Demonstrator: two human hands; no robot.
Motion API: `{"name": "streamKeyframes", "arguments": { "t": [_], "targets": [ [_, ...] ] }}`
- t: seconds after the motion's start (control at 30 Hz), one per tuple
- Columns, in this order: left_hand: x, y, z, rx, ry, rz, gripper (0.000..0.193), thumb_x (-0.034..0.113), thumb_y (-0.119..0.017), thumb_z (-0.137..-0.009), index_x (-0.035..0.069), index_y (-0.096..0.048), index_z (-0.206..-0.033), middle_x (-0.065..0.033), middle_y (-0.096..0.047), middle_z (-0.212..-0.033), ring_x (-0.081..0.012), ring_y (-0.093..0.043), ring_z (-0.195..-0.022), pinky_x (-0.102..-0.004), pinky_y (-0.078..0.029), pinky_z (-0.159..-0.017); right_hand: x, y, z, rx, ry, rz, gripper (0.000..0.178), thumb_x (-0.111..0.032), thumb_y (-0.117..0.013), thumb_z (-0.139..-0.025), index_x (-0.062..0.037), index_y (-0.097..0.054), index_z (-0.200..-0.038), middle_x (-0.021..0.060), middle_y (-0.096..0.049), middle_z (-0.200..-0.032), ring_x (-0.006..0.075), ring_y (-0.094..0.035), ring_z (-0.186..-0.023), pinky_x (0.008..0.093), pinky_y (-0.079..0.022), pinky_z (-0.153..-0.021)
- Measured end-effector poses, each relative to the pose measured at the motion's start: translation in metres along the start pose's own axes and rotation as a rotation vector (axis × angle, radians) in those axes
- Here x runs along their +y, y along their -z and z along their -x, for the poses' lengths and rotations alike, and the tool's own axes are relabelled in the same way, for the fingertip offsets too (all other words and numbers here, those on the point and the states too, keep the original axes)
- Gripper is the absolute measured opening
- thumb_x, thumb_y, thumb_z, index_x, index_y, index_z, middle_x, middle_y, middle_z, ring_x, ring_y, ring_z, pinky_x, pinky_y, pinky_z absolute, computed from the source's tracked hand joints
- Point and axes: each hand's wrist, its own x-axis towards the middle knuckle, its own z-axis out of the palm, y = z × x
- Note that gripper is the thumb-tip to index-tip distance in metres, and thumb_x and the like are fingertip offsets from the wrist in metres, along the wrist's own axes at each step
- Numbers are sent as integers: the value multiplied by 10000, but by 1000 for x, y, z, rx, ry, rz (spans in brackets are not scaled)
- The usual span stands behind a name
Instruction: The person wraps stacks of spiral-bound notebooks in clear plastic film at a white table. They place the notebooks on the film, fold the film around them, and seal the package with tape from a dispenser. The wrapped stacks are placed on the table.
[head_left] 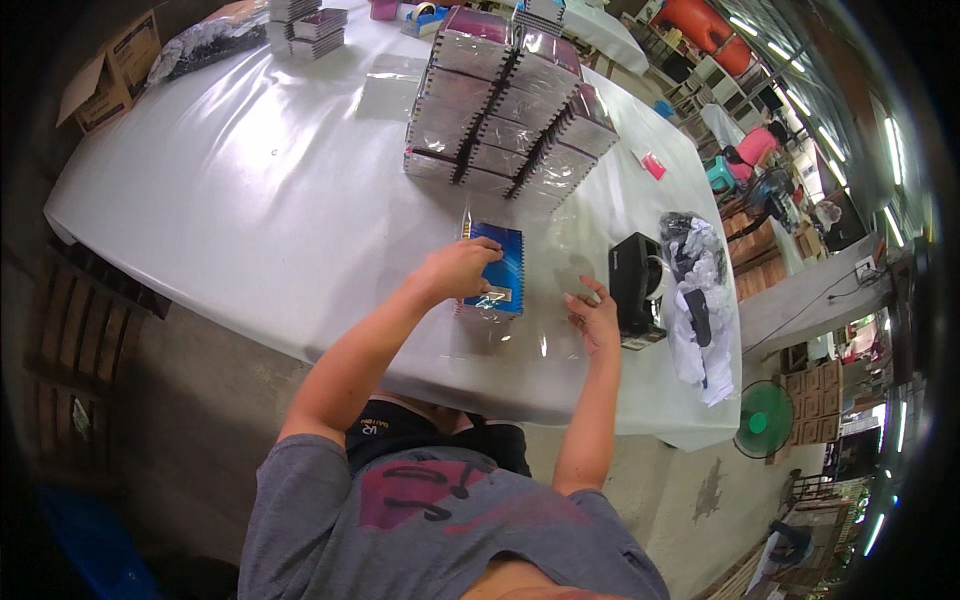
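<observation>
A small stack of spiral-bound notebooks (510, 272) with a blue cover lies in clear plastic wrap near the front of the table. My left hand (468, 268) rests on top of it, thumb and fingers spread over the cover. To the right, my right hand (597, 318) hovers just above the table, thumb and fingers apart, and I can make out nothing between them. Right beside that hand stands a black tape dispenser (630, 285) with a pale roll in it. Loose clear film shows around the stack's near side.
Tall piles of wrapped spiral notebooks (505, 110) stand farther back on the white-covered table (240, 200). Crumpled plastic (700, 300) lies at the right edge, a pink piece (652, 165) behind it. Cardboard boxes (115, 75) sit far left. A green fan (765, 420) and a co-worker (755, 148) are off right.
</observation>
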Motion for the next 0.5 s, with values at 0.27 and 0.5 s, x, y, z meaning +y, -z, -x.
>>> {"name": "streamKeyframes", "arguments": {
  "t": [0.27, 0.5],
  "targets": [
    [5, 6, 0, -39, 4, -21, 545, 131, -670, -760, 64, -511, -1277, -26, -435, -1380, -245, -438, -1237, -356, -393, -1009, 27, -10, -11, 211, 307, 550, 162, -17, -694, -745, 6, -627, -891, 96, -651, -655, 129, -612, -594, 271, -470, -585],
    [2, 2, -4, -27, -35, -30, 552, 120, -676, -754, 57, -510, -1277, -38, -437, -1380, -250, -438, -1236, -353, -386, -1017, 41, -3, -22, 271, 177, 673, 160, -111, -695, -783, 1, -670, -895, 104, -667, -712, 175, -619, -619, 299, -459, -585]
  ]
}}
